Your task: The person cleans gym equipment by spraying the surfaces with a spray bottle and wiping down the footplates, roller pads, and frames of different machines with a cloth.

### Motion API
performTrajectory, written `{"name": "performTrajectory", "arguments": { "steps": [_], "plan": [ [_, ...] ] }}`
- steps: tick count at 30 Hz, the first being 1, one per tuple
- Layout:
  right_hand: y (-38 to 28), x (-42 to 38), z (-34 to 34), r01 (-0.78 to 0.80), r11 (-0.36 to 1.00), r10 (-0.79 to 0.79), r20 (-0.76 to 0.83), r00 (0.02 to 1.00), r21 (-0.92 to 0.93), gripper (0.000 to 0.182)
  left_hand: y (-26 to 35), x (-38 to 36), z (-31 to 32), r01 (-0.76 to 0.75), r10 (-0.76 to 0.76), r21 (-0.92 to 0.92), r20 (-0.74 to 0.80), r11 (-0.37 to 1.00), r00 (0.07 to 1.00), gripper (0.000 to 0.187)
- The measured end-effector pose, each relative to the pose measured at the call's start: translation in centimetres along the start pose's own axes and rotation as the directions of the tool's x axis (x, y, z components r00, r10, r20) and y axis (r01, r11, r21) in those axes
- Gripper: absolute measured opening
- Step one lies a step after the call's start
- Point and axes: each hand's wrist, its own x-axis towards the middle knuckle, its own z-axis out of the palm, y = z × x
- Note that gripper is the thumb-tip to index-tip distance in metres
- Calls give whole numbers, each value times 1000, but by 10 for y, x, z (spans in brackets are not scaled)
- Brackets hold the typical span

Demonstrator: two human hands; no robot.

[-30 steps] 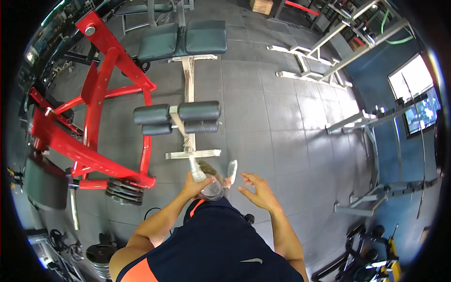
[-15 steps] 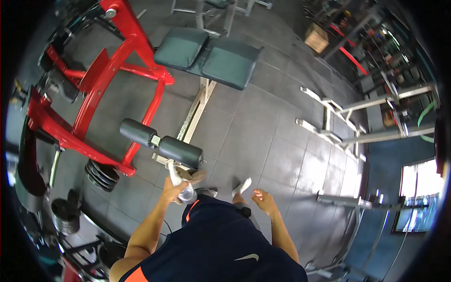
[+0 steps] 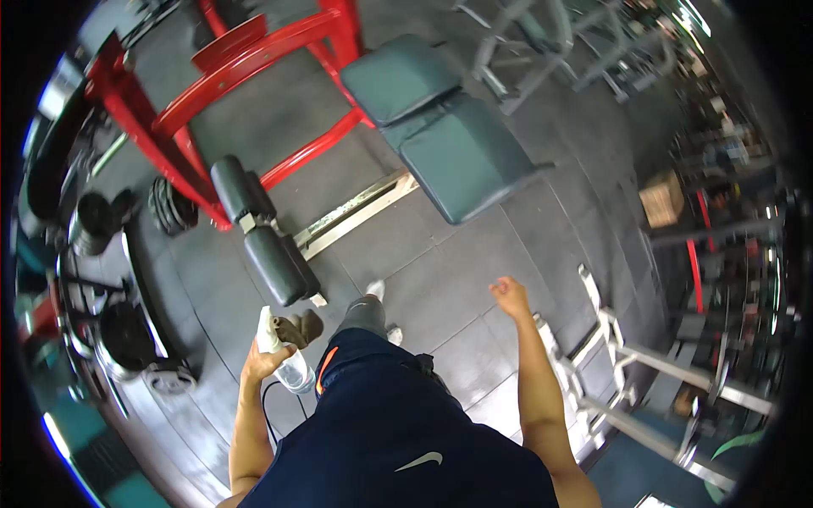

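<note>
My left hand (image 3: 264,362) is closed around a clear spray bottle (image 3: 295,372) with a white spray head, low at the left of my body. A brown cloth (image 3: 298,328) is bunched against the bottle in the same hand. Out to the right, my right hand (image 3: 511,298) hangs over the floor with its fingers curled in and nothing visible in them. Just ahead of the left hand are the black foam rollers (image 3: 281,267) of a bench with green pads (image 3: 466,157).
A red steel frame (image 3: 246,63) stands beside the bench. Weight plates (image 3: 172,206) and a plate rack (image 3: 127,339) are at the left. On the right stands a pale metal rack (image 3: 622,360), with a wooden box (image 3: 661,201) farther off. Dark tiles (image 3: 423,279) cover the floor.
My view has turned right and I have stepped along the floor, so the bench appears rotated. My right arm has swung forward and outward. The bottle and cloth stay in my left hand.
</note>
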Motion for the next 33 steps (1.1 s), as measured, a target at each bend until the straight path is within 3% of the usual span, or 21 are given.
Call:
{"name": "performTrajectory", "arguments": {
  "steps": [2, 4, 6, 8, 9, 10, 13, 15, 18, 19, 20, 21, 23, 24, 25, 27, 29, 31, 32, 33],
  "plan": [
    [25, 67, -22, -24, 990, 26, 17, 1000, -138, 55, 5, 7, 22, 12, -15, 49, 69, 999, 998, 37],
    [39, 123, -34, -62, 960, 65, 1, 998, -274, 58, 12, 16, 51, 117, -113, 154, -36, 981, 993, 38],
    [42, 167, -50, -96, 915, 85, -48, 995, -392, 62, 24, 33, 79, 331, -301, 259, -147, 907, 942, 35],
    [31, 207, -69, -162, 877, 180, -4, 984, -453, 71, 46, 53, 99, 487, -493, 281, -55, 827, 868, 64],
    [19, 223, -80, -196, 857, 227, 9, 974, -476, 75, 51, 56, 106, 509, -521, 277, -34, 815, 853, 70],
    [8, 241, -90, -176, 850, 194, -16, 981, -496, 77, 55, 58, 112, 531, -548, 274, -14, 802, 836, 75],
    [-9, 304, -115, -59, 794, 10, -84, 996, -605, 83, 32, 48, 134, 499, -488, 143, -111, 854, 866, 63],
    [-15, 343, -127, 63, 656, -211, -103, 972, -752, 84, 29, 25, 158, 499, -489, -27, -254, 866, 834, 55],
    [-13, 415, -136, 448, 98, -203, 422, 883, -889, 84, 12, -22, 209, 570, -554, -95, -412, 816, 724, 45],
    [-10, 444, -136, 572, 179, -256, 524, 813, -800, 78, 17, -35, 230, 591, -554, -92, -484, 802, 677, 43],
    [1, 472, -127, 680, 266, -309, 607, 732, -684, 71, 14, -54, 256, 563, -575, -204, -526, 801, 627, 41],
    [18, 496, -112, 761, 354, -360, 672, 647, -543, 66, 7, -74, 278, 571, -579, -199, -521, 797, 627, 52],
    [60, 519, -94, 830, 505, -449, 749, 488, -238, 55, -1, -96, 337, 501, -618, -378, -604, 778, 503, 52],
    [64, 515, -98, 827, 555, -494, 765, 413, -87, 51, 20, -93, 353, 517, -685, -454, -548, 726, 480, 54],
    [65, 510, -100, 832, 519, -472, 747, 468, -194, 50, 40, -90, 365, 561, -789, -554, -429, 614, 440, 57],
    [36, 476, -107, 809, 429, -457, 676, 578, -402, 48, 39, -95, 388, 655, -798, -460, -399, 600, 451, 59],
    [39, 481, -101, 796, 411, -481, 636, 604, -445, 46, 3, -107, 412, 624, -766, -446, -428, 641, 480, 56],
    [40, 482, -96, 809, 387, -537, 605, 588, -442, 46, -25, -118, 431, 528, -709, -475, -525, 703, 471, 56],
    [41, 476, -97, 831, 371, -579, 597, 555, -414, 48, -30, -126, 427, 567, -786, -547, -382, 616, 486, 61],
    [45, 475, -94, 855, 351, -617, 593, 518, -382, 49, -41, -136, 433, 527, -811, -623, -374, 579, 449, 63]
  ]
}}
